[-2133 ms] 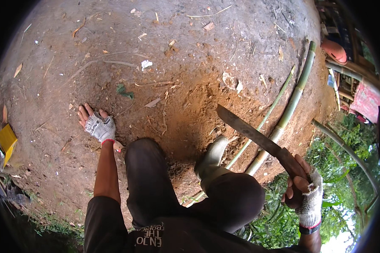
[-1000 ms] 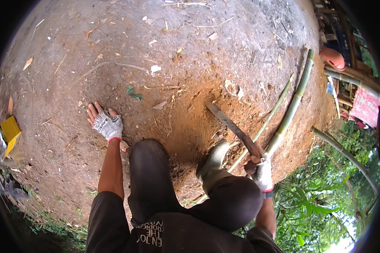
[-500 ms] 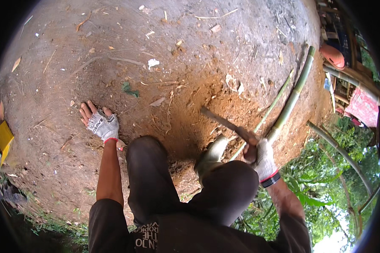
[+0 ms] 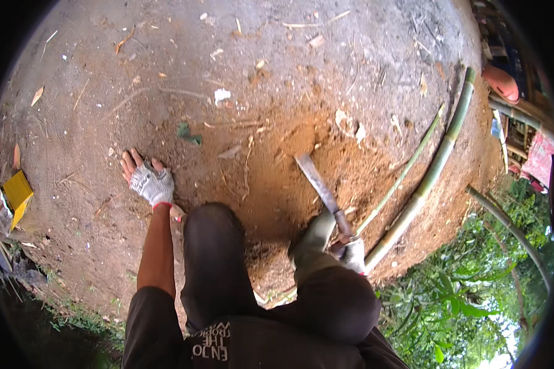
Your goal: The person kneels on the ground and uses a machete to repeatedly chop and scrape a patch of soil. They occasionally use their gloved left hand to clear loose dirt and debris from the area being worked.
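Right hand [image 4: 353, 251] is mostly hidden behind the knee, but its gloved fingers are wrapped round the handle of one machete [image 4: 319, 182], blade angled down onto the reddish dirt [image 4: 271, 172] just ahead of the boot. Left hand [image 4: 149, 181], fingerless glove, is spread flat on the ground. Two bamboo poles [image 4: 434, 166] lie beside the blade; a third curves off right, partly cut off. One yellow box [image 4: 17, 194] sits at the left edge.

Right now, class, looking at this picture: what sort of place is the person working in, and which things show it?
Probably an outdoor rural work yard: bare earth ground, cut green bamboo poles on it, leafy plants at the edge, and a machete in the right hand.
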A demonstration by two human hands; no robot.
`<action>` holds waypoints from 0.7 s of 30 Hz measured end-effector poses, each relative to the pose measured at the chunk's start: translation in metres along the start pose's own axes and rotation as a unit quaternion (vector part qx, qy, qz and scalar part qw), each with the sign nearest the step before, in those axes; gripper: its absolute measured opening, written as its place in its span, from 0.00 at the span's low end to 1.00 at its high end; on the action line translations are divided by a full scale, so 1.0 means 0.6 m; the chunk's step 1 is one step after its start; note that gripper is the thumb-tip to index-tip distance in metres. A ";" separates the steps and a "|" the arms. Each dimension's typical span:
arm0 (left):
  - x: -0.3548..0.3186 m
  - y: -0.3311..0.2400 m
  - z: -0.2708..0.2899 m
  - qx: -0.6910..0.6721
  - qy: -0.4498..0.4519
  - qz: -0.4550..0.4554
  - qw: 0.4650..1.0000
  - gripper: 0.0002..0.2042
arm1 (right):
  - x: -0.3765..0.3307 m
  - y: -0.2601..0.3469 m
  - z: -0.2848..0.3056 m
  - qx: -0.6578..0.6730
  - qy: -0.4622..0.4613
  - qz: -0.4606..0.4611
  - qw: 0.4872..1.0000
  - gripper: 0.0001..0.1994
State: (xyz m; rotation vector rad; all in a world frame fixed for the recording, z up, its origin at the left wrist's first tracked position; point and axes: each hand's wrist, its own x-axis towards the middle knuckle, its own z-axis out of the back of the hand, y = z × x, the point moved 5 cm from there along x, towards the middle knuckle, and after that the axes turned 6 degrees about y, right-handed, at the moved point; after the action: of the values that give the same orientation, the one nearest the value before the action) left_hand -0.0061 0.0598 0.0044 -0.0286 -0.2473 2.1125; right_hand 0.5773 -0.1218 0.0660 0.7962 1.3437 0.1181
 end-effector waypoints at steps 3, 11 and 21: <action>-0.027 0.035 0.020 0.026 -0.007 0.018 0.999 0.31 | -0.122 0.197 -0.130 -0.250 0.052 0.058 0.965 0.12; -0.018 0.101 0.071 0.017 -0.014 0.000 1.000 0.32 | -0.450 0.454 -0.416 -0.846 0.180 0.286 0.413 0.23; -0.007 0.100 0.004 -0.014 -0.011 -0.010 1.000 0.31 | -0.171 0.320 -0.471 -0.855 0.295 0.352 0.239 0.06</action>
State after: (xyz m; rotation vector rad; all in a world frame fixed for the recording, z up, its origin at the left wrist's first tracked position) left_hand -0.0547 0.0254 -0.0049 -0.0194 -0.2890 2.0909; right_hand 0.3665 0.0930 0.2570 -0.8663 0.4882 2.3770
